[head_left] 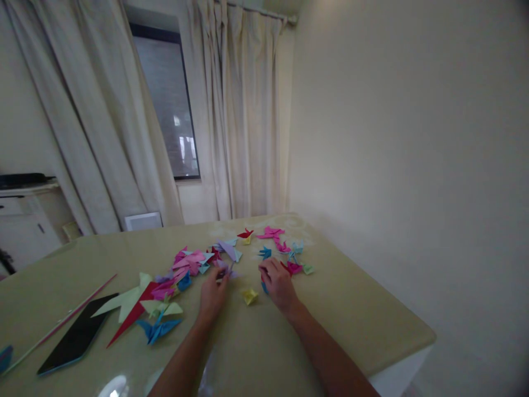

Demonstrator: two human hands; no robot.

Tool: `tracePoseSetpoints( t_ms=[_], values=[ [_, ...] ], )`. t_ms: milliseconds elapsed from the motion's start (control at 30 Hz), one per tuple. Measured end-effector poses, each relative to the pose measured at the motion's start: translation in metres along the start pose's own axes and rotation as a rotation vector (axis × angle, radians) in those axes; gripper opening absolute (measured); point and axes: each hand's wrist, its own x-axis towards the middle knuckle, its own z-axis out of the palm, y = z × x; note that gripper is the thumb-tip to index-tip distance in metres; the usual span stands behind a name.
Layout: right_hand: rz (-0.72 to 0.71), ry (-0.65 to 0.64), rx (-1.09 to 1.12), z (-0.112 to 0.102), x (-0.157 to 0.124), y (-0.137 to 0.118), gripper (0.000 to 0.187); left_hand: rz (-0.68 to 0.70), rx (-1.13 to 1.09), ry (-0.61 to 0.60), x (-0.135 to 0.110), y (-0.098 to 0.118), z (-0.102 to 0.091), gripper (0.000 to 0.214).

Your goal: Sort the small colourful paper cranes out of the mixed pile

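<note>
Both my arms reach out over a beige table [351, 309] strewn with small folded paper figures. My left hand [212, 292] has its fingers pinched on a purple paper piece [226, 270]. My right hand [278, 284] is curled, knuckles up, over a blue paper piece [264, 286] that peeks out under it; whether it grips it is unclear. A small yellow folded piece [250, 296] lies between the two hands.
Pink, blue and green paper figures [188, 264] spread left and behind the hands. A red and green folded shape [132, 306], a dark phone [78, 333] and a thin stick [61, 322] lie at left. The table's right edge is near a wall; curtains hang behind.
</note>
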Motion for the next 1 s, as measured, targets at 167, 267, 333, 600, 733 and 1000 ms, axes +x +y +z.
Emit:
tracePoseSetpoints(
  t_ms=[167,267,333,600,733,1000],
  values=[
    [-0.073,-0.166,-0.072,-0.003,-0.003,-0.008,0.024,-0.044,-0.095,0.013,-0.002,0.004,0.0,0.027],
    [-0.255,-0.449,-0.19,0.014,-0.009,-0.022,0.028,-0.061,-0.128,0.037,-0.001,0.008,-0.001,0.028],
    [-0.286,-0.528,-0.225,0.023,-0.01,-0.028,0.012,-0.054,-0.143,0.051,-0.001,0.01,-0.004,0.029],
    [0.0,-0.047,-0.012,-0.014,0.001,0.002,0.013,0.146,-0.197,0.058,-0.008,0.03,-0.005,0.034],
    [-0.034,-0.027,0.074,-0.024,0.002,0.005,0.031,0.418,-0.211,-0.096,-0.021,0.048,0.002,0.027],
    [-0.037,-0.176,0.255,-0.005,-0.003,-0.002,0.022,0.431,-0.129,-0.066,-0.026,0.052,0.002,0.023]
  ],
)
